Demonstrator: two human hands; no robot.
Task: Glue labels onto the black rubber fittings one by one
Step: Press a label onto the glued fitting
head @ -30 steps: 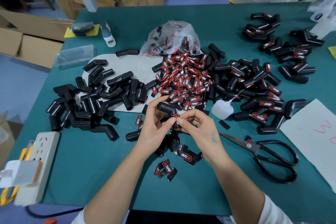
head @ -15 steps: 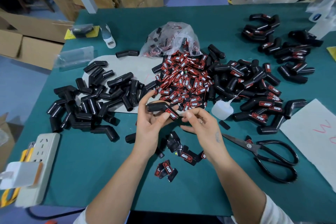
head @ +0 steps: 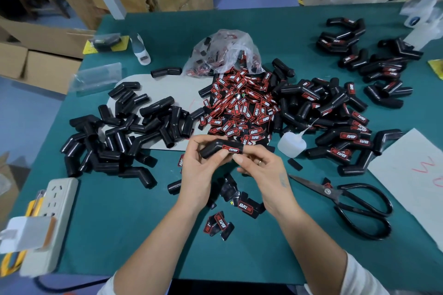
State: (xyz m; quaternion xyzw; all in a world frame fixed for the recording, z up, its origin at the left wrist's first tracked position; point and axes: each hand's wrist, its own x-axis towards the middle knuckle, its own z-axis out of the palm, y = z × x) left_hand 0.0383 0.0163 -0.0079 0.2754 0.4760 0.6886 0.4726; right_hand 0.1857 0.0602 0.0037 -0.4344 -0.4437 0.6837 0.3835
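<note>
My left hand (head: 201, 170) grips a bent black rubber fitting (head: 213, 147) over the table's middle, a red-and-black label (head: 231, 149) stuck on its right end. My right hand (head: 261, 170) touches that end with its fingertips, thumb under the label. Behind them lies a heap of loose labels (head: 239, 108). Unlabelled fittings (head: 124, 132) are piled to the left, labelled fittings (head: 340, 127) to the right. A small white glue bottle (head: 291, 145) lies just right of my hands.
Black scissors (head: 354, 206) lie at the right, beside white paper (head: 414, 175). A few labels (head: 219, 223) lie near my wrists. A white power strip (head: 48, 220) sits at the left edge. A plastic bag (head: 225, 52) of labels sits behind the heap; cartons stand beyond the green table (head: 124, 235).
The fitting has turned in my left hand so the label now faces up. My right hand went from pressing the label to touching the fitting's right end.
</note>
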